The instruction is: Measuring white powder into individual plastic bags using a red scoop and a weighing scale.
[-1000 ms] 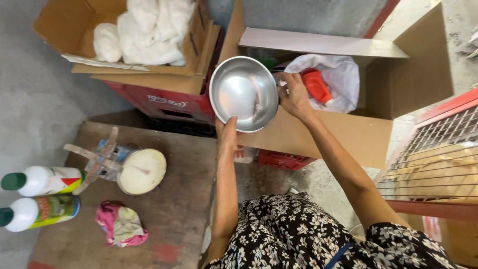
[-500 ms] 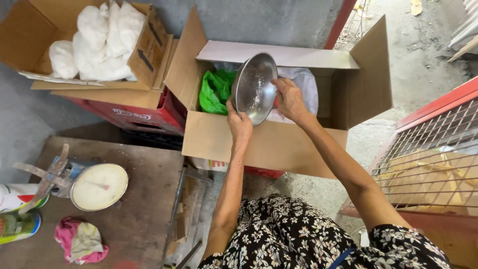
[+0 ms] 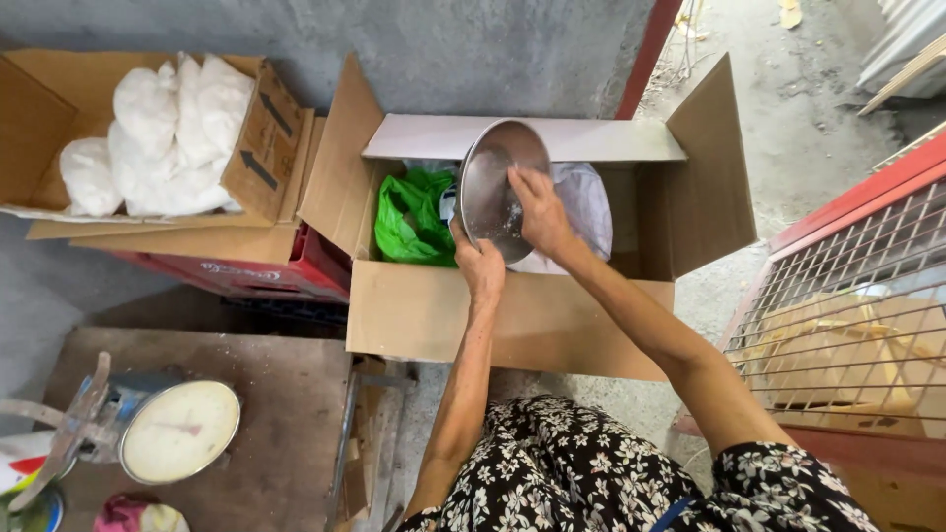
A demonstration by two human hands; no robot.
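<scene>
I hold a round steel bowl (image 3: pixel 491 175) tilted on edge over an open cardboard box (image 3: pixel 512 315). My left hand (image 3: pixel 480 266) grips the bowl's lower rim. My right hand (image 3: pixel 540 212) rests flat inside the bowl, against its bottom, where some white powder clings. Inside the box lie a green plastic bag (image 3: pixel 412 219) on the left and a white plastic bag (image 3: pixel 589 202) behind my right hand.
A second open cardboard box (image 3: pixel 266 138) with white filled bags (image 3: pixel 163 133) sits on a red crate (image 3: pixel 246 274) at left. A dial scale (image 3: pixel 177 432) stands on a wooden table (image 3: pixel 286 414) below. A red wire-mesh cage (image 3: pixel 857 315) is at right.
The view has swung right and closer to the box. The bowl has been lowered and tilted over the box, and my right hand has moved from its rim to its inside.
</scene>
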